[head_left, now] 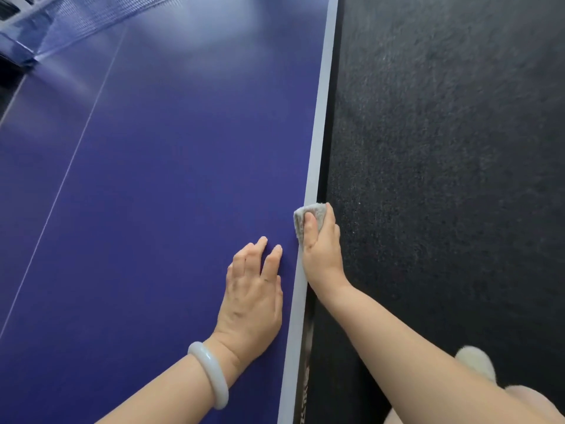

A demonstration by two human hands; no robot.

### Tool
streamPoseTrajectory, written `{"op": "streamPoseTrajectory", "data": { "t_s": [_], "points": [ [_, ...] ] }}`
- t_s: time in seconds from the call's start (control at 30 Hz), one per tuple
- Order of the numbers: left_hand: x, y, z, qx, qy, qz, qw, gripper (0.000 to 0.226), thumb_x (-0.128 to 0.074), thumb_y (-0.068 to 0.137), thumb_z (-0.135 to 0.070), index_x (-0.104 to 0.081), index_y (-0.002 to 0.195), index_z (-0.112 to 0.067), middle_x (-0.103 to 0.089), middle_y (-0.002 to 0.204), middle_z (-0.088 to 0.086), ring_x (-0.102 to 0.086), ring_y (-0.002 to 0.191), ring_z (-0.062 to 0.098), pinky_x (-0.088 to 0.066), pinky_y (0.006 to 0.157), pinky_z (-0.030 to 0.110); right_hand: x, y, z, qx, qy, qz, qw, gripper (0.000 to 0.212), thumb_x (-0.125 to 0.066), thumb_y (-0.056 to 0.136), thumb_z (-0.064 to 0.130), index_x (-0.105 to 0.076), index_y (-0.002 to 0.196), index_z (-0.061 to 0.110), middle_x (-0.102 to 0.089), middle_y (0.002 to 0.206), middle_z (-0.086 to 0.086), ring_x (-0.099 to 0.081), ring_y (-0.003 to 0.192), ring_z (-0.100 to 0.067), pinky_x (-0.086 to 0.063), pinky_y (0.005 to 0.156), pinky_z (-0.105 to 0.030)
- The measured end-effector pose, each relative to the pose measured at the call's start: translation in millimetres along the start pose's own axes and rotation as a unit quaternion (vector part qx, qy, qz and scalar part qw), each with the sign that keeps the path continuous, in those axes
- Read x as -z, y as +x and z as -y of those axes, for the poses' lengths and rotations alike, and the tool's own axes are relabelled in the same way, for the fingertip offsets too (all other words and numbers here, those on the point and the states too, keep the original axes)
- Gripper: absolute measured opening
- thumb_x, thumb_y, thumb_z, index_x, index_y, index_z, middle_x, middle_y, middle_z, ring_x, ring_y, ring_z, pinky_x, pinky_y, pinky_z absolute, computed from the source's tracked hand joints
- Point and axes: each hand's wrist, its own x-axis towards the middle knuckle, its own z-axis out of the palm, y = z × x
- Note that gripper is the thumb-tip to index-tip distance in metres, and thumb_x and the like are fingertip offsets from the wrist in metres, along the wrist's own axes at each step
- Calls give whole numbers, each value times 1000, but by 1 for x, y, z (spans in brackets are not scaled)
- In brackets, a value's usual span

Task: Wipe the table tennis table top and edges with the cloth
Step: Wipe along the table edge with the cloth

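Below, blue table (159, 209) beside dark carpet (443, 179).

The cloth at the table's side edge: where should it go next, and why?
Probably slide the cloth farther along the white edge stripe, away from the person and toward the net. The right hand holds it over that edge, thumb on top. The left hand rests flat on the blue top as a brace, and a long stretch of edge lies ahead.

A games room: blue table tennis table (153, 209), net (91, 19), dark carpet (443, 148).
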Motion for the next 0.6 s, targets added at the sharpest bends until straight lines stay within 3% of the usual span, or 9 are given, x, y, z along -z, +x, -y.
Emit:
{"op": "streamPoseTrajectory", "data": {
  "t_s": [0.1, 0.17, 0.23, 0.3, 0.4, 0.47, 0.53, 0.6],
  "points": [
    [11, 45, 5, -25, -52, -39, 998, 39, -56, 92, -5, -55, 132, -5, -48, 141, 13, -45, 132, 30, -40, 109, 53, 2, -1, 2, -3, 5, 11, 1000, 65, -33, 103, 50, -16, 158, 21, -36, 143, -6, -38, 97, 27, -28, 71, 11],
    [15, 85, 0, -34, -59, -64, 996, 41, -55, 94, -3, -54, 135, -2, -44, 147, 15, -40, 138, 31, -33, 115, 49, 2, -2, 1, -11, 12, 14, 1000, 69, -32, 100, 53, -14, 159, 22, -33, 147, -5, -38, 98, 25, -27, 72, 12],
    [18, 127, -8, -37, -60, -72, 995, 45, -51, 98, -7, -46, 142, -2, -35, 155, 15, -31, 145, 30, -24, 119, 46, 2, -3, 1, -21, 22, 15, 999, 77, -30, 94, 60, -10, 160, 24, -29, 151, 0, -39, 98, 14, -27, 74, 12],
    [21, 169, -16, -36, -50, -76, 995, 49, -44, 102, -14, -37, 150, -5, -25, 161, 12, -20, 150, 26, -15, 122, 43, 3, -4, 1, -26, 30, 19, 999, 81, -29, 91, 63, -8, 160, 27, -27, 151, 5, -37, 104, 14, -29, 76, 10],
    [18, 219, -20, -21, -41, -60, 997, 53, -32, 106, -26, -22, 156, -14, -13, 165, 5, -6, 153, 20, -3, 124, 39, 5, -2, 0, -31, 44, 29, 998, 82, -30, 89, 64, -6, 159, 29, -25, 144, 12, -30, 103, 38, -28, 77, 11],
    [10, 234, -19, 6, -35, -38, 999, 53, -27, 107, -31, -15, 158, -21, -7, 166, 0, -2, 153, 17, 1, 124, 38, 6, -1, -2, -42, 58, 35, 997, 83, -31, 88, 63, -5, 159, 29, -25, 142, 14, -24, 103, 42, -25, 78, 12],
    [3, 236, -18, 25, -48, -34, 998, 53, -25, 107, -32, -13, 158, -25, -7, 166, -3, -1, 153, 15, 2, 124, 38, 7, 0, -2, -53, 69, 46, 995, 83, -32, 87, 64, -3, 159, 33, -22, 143, 17, -26, 110, 38, -23, 82, 12],
    [2, 234, -17, 27, -63, -40, 997, 53, -25, 106, -32, -15, 158, -25, -8, 166, -5, -2, 153, 14, 2, 124, 38, 6, 4, 2, -59, 85, 55, 993, 83, -31, 87, 70, 1, 157, 39, -16, 145, 26, -27, 127, 21, -22, 89, 9]
  ]
}}
